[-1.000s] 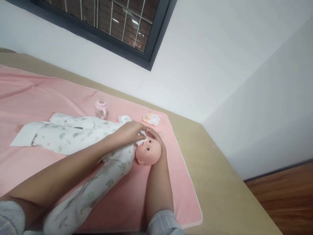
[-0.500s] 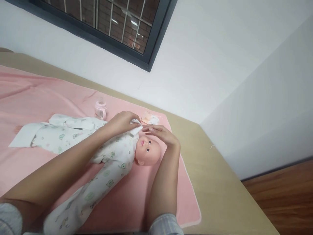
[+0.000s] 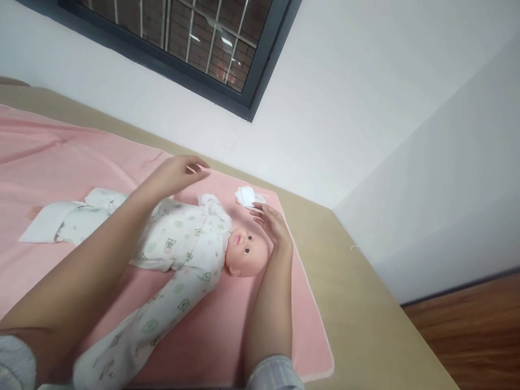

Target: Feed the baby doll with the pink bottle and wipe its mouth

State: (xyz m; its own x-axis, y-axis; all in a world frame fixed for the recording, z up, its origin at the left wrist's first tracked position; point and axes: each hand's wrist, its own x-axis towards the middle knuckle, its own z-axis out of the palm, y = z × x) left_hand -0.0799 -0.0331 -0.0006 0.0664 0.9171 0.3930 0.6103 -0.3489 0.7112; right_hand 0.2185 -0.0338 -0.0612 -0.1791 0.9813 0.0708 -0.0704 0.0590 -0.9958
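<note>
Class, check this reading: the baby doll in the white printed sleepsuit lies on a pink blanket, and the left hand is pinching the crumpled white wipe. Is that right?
Not quite. In the head view the left hand is open and holds nothing; the crumpled white wipe lies on the pink blanket beyond the right hand. The baby doll in the white printed sleepsuit does lie on that blanket.

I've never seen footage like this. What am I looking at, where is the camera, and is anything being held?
There is no machine here: the camera sits on a person's head and looks down at their own two bare arms. On a pink blanket lies a doll in a white printed sleepsuit. The left hand hovers open above the doll's body, holding nothing. The right hand is open beside the doll's head, also holding nothing. Just beyond its fingertips lies a small white wipe; whether they touch is unclear. More white cloth lies on the blanket at far left.
</note>
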